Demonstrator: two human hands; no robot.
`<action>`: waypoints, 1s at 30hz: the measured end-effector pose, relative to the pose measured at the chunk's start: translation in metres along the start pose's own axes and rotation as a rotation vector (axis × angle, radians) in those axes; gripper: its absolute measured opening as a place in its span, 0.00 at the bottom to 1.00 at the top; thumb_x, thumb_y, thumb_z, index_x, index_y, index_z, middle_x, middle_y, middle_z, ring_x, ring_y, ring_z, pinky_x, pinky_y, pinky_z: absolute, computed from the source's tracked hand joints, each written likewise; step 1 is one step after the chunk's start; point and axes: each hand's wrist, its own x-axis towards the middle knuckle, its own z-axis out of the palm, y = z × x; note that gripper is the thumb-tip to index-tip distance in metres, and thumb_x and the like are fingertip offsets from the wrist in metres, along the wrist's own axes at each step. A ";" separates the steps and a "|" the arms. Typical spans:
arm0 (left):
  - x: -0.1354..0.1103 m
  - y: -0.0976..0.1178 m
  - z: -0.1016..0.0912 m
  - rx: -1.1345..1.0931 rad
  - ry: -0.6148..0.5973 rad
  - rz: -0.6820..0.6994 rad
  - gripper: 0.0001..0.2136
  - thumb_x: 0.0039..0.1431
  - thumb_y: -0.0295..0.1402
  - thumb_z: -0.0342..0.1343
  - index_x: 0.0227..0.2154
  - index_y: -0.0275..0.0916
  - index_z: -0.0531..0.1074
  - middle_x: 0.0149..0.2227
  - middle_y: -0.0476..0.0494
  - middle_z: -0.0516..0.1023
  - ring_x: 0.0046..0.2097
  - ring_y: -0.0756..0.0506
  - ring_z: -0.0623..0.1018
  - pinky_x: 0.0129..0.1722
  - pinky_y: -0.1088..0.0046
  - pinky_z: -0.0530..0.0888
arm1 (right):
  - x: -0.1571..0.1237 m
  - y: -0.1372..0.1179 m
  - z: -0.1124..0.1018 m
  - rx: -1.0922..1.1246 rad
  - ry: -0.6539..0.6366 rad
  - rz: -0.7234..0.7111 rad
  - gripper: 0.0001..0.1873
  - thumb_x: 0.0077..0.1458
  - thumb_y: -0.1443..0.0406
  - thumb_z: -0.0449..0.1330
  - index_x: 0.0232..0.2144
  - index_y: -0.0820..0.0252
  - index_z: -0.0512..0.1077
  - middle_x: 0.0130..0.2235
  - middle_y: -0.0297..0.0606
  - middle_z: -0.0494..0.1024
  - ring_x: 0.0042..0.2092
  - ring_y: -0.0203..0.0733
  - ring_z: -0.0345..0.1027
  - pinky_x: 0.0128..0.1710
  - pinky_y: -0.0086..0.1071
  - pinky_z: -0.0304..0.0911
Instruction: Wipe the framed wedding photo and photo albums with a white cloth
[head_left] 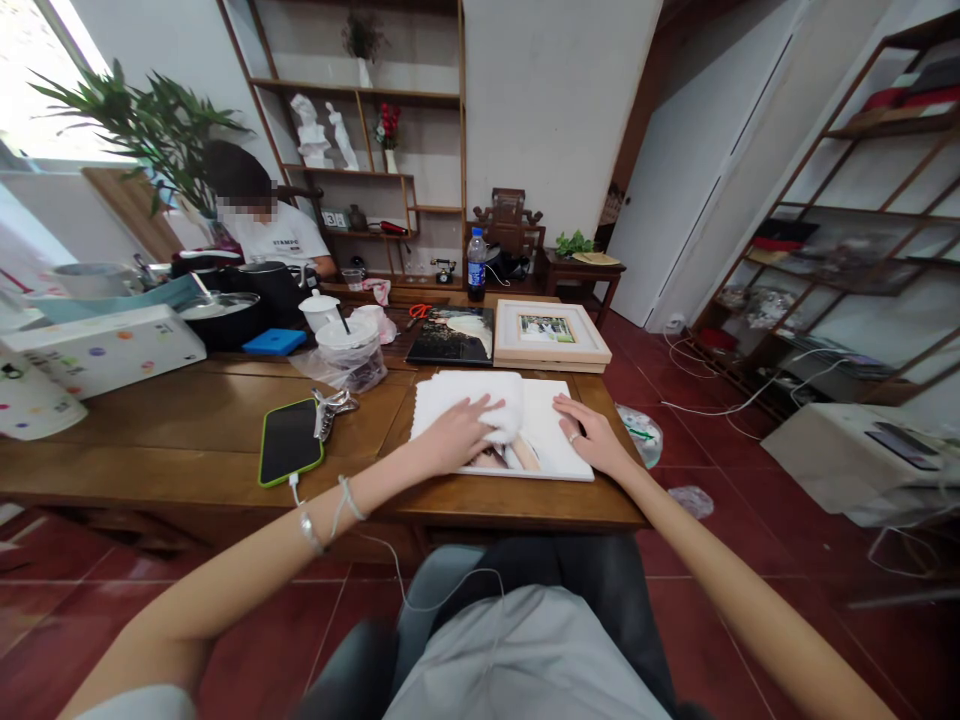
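A white cloth (442,398) with a scalloped edge lies over the left part of a white photo panel (562,458) near the table's front edge. Part of a printed picture shows below the cloth. My left hand (463,432) rests flat on the cloth with its fingers spread. On the panel's right side lies my right hand (592,436), fingers stretched out and touching its surface near the edge. Just behind the panel are a dark glossy picture panel (450,345) and a light wooden framed photo (551,335).
A phone (290,442) on a charging cable lies left of my arm. Further left stand a bagged cup (351,350), a blue box (275,342), a white carton (112,350) and a black pot (221,318). A bottle (476,268) stands behind. Another person (270,235) sits across the table.
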 end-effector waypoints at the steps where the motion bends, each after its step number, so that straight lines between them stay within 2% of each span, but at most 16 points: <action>1: 0.007 -0.009 0.003 0.010 0.006 -0.030 0.15 0.64 0.34 0.42 0.47 0.43 0.70 0.62 0.42 0.55 0.63 0.39 0.55 0.58 0.56 0.57 | 0.000 0.000 0.000 0.003 0.001 0.001 0.18 0.54 0.66 0.52 0.46 0.62 0.72 0.52 0.46 0.71 0.56 0.46 0.61 0.58 0.44 0.55; 4: 0.025 -0.030 0.010 0.034 0.037 -0.127 0.16 0.64 0.35 0.42 0.50 0.44 0.68 0.62 0.41 0.56 0.62 0.37 0.55 0.57 0.54 0.58 | 0.000 0.002 0.000 0.014 0.000 0.002 0.18 0.54 0.66 0.52 0.46 0.61 0.72 0.52 0.44 0.71 0.56 0.46 0.61 0.58 0.44 0.55; 6: 0.031 -0.036 0.014 0.053 0.061 -0.183 0.16 0.64 0.35 0.42 0.50 0.44 0.68 0.62 0.42 0.55 0.63 0.36 0.54 0.56 0.53 0.58 | 0.000 0.002 0.000 0.022 0.001 0.000 0.18 0.54 0.66 0.52 0.46 0.60 0.72 0.52 0.44 0.71 0.56 0.46 0.61 0.58 0.44 0.55; 10: 0.027 -0.030 0.015 0.082 0.054 -0.198 0.15 0.63 0.32 0.43 0.49 0.43 0.69 0.62 0.43 0.56 0.62 0.35 0.54 0.56 0.52 0.58 | -0.001 0.003 0.000 0.024 0.000 -0.001 0.18 0.54 0.67 0.52 0.46 0.60 0.71 0.53 0.44 0.70 0.57 0.46 0.61 0.58 0.46 0.55; 14: 0.002 -0.003 0.007 0.075 0.015 -0.151 0.14 0.63 0.30 0.43 0.46 0.40 0.72 0.62 0.41 0.56 0.63 0.34 0.53 0.56 0.52 0.59 | 0.000 0.003 0.001 0.016 0.005 -0.010 0.17 0.54 0.67 0.52 0.46 0.60 0.71 0.52 0.45 0.71 0.56 0.46 0.61 0.57 0.45 0.55; 19: -0.038 0.047 -0.004 0.040 -0.023 -0.069 0.12 0.61 0.27 0.46 0.39 0.40 0.75 0.63 0.45 0.53 0.64 0.35 0.50 0.58 0.51 0.56 | 0.001 -0.001 -0.001 0.015 0.002 -0.001 0.17 0.54 0.66 0.52 0.46 0.59 0.72 0.52 0.44 0.71 0.56 0.46 0.62 0.57 0.45 0.56; 22: -0.047 0.069 -0.005 0.035 -0.018 -0.006 0.09 0.58 0.28 0.49 0.34 0.39 0.76 0.64 0.46 0.51 0.64 0.34 0.47 0.59 0.51 0.53 | 0.001 -0.003 -0.002 0.013 -0.001 0.001 0.18 0.54 0.66 0.52 0.46 0.60 0.72 0.52 0.44 0.71 0.56 0.46 0.62 0.57 0.45 0.56; 25: -0.036 0.076 -0.004 0.029 -0.009 0.053 0.09 0.58 0.29 0.50 0.36 0.39 0.76 0.64 0.45 0.50 0.64 0.33 0.48 0.59 0.51 0.53 | 0.001 -0.003 -0.002 0.013 -0.004 0.000 0.18 0.54 0.66 0.52 0.46 0.59 0.71 0.52 0.44 0.71 0.56 0.46 0.61 0.57 0.45 0.55; 30: 0.019 0.062 0.001 0.017 0.000 0.056 0.13 0.61 0.33 0.47 0.46 0.42 0.72 0.63 0.43 0.54 0.63 0.33 0.53 0.57 0.51 0.58 | 0.001 -0.003 -0.003 0.015 -0.007 0.052 0.19 0.55 0.66 0.50 0.49 0.59 0.69 0.53 0.44 0.70 0.56 0.47 0.61 0.57 0.46 0.54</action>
